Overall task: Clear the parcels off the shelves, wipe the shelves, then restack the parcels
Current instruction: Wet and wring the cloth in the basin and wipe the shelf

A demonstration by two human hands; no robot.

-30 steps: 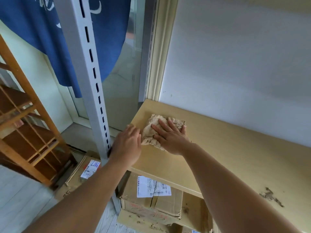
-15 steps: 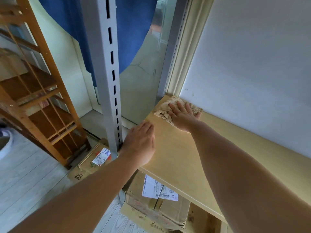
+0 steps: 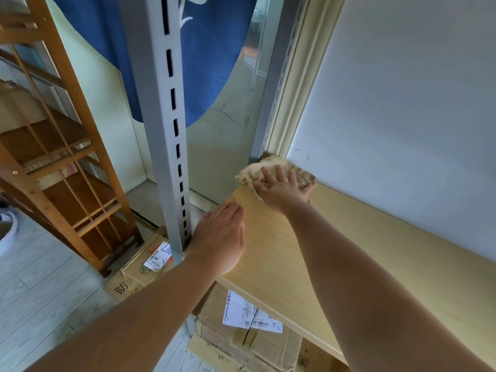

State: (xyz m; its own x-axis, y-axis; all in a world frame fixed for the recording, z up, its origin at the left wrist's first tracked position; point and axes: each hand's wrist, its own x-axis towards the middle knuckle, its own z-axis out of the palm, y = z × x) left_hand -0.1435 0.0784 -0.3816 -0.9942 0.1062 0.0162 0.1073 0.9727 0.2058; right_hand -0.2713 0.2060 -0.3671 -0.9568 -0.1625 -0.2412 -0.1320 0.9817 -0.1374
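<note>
1. Head view: the right hand (image 3: 281,190) lies flat with fingers spread on a tan cloth (image 3: 271,169), pressing it into the far left corner of the pale wooden shelf (image 3: 375,251), in the centre of the frame.
2. The cloth touches the grey rear post (image 3: 279,84) and sits hard against the white wall (image 3: 402,103), so nothing is left open beyond it; the bare shelf board runs off toward the right and lower right of the frame.
3. The left hand (image 3: 218,240) rests open, fingers straight and together, on the shelf's left front corner, just beside the slotted grey front post (image 3: 169,116).
4. That front post stands upright through the middle of the frame, between the left arm and the space to the left.
5. Below the shelf's front edge, at bottom centre, a cardboard parcel (image 3: 247,334) with a white label sits on the lower level.
6. A second parcel (image 3: 145,261) with a label lies on the grey plank floor (image 3: 40,304) at the foot of the front post, lower left of centre.
7. A wooden rack (image 3: 67,157) fills the left side, its foot near the floor parcel.
8. A blue curtain (image 3: 209,63) hangs at top centre in front of a glass panel (image 3: 225,146).
</note>
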